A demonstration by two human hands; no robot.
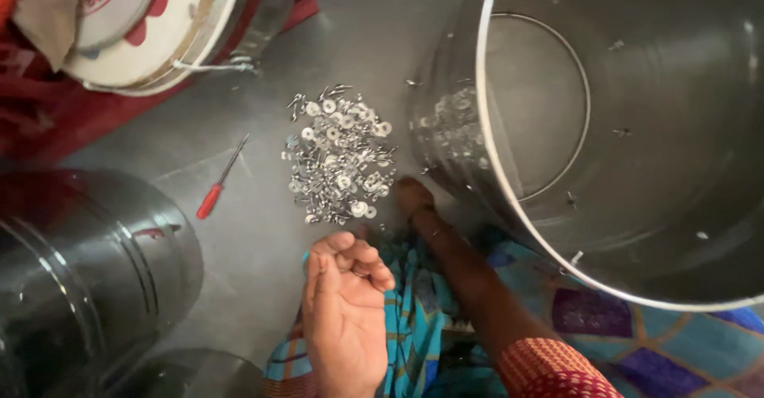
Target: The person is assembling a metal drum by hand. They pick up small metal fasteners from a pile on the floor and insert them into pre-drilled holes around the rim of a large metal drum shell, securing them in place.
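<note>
cupped left hand (344, 310) hovers empty near pile of washers (341, 155).

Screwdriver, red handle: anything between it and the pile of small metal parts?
Nothing. In the head view, only bare grey floor separates the screwdriver from the pile of washers and rivets. The left hand lies below the pile, palm up.
</note>
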